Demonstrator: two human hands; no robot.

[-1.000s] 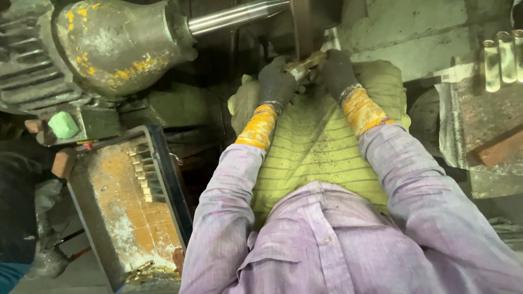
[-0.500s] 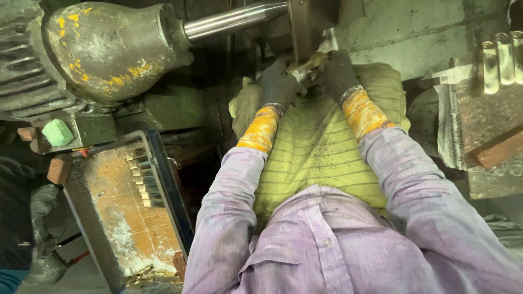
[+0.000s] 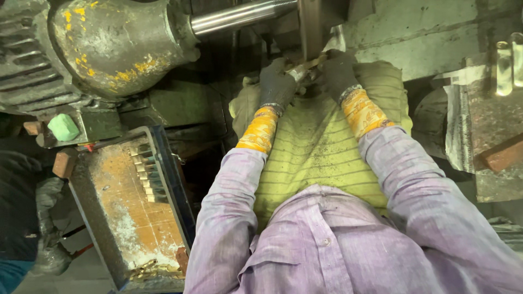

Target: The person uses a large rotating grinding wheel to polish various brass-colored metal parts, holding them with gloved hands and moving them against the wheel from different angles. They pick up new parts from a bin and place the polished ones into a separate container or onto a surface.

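- Since the earlier frames our view has slid a bit right and down: the big grey motor housing w/ yellow paint flecks (image 3: 117, 46) and the polished steel shaft (image 3: 242, 15) sit further left; hands stay at the same spot by the wheel.
- Our left hand (image 3: 277, 84), dark glove w/ orange-yellow cuff, is closed around one end of a small brass-coloured metal piece (image 3: 304, 66).
- Our right hand (image 3: 338, 73), same kind of glove, grips the other end; both fists clamped, knuckles near touching.
- Brass piece sits between the 2 hands, pressed up against the narrow dark vertical wheel (image 3: 310, 27) at the shaft's end.
- Under the hands: yellow-green striped cloth (image 3: 316, 147) over our lap, lilac shirt sleeves either side.
- Lower left: rusty orange-stained metal tray w/ blue rim (image 3: 174, 179), brass bits (image 3: 144, 268) heaped at its near end.
- Pale green block (image 3: 63, 127) just left of the tray's top, beside a reddish brick piece (image 3: 64, 162).
- Far right: grimy metal ledge (image 3: 490, 130) w/ shiny metal rods (image 3: 504, 60) standing at the top.
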